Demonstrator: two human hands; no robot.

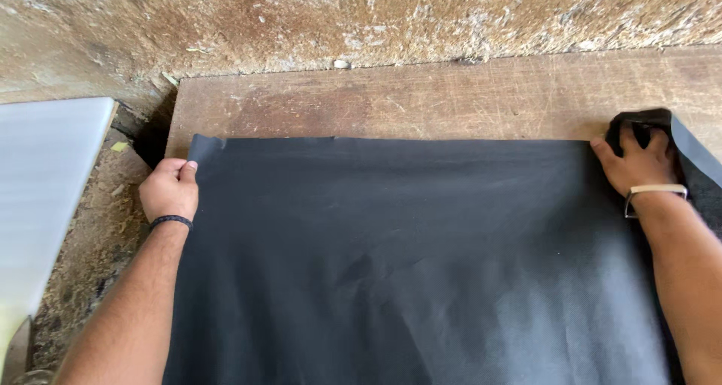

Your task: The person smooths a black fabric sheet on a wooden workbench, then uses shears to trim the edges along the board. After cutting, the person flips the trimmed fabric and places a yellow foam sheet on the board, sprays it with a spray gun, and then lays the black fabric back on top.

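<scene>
A large black sheet (pixel 406 265) of leather-like material fills the near and middle part of the view, spread flat with soft ripples over a worn wooden board (pixel 451 95), its far edge running straight across the board. The person's two bare forearms come up from the bottom corners along the sheet's sides. The left hand (pixel 170 189), with a dark band at the wrist, grips the sheet's far left corner, fingers curled closed around the edge and the thumb on top, right where the board ends. The right hand (pixel 635 163), with a pale strap on the wrist, is clenched on the far right corner, where the material is bunched and folded back, showing a greyer underside beside the wrist. To the left, off the board, a white panel (pixel 45 197) lies slanting over ground strewn with sawdust (pixel 90 242). Beyond the sheet, a bare strip of scratched board remains, and behind it rises a rough, brown-stained wall (pixel 338 16).
</scene>
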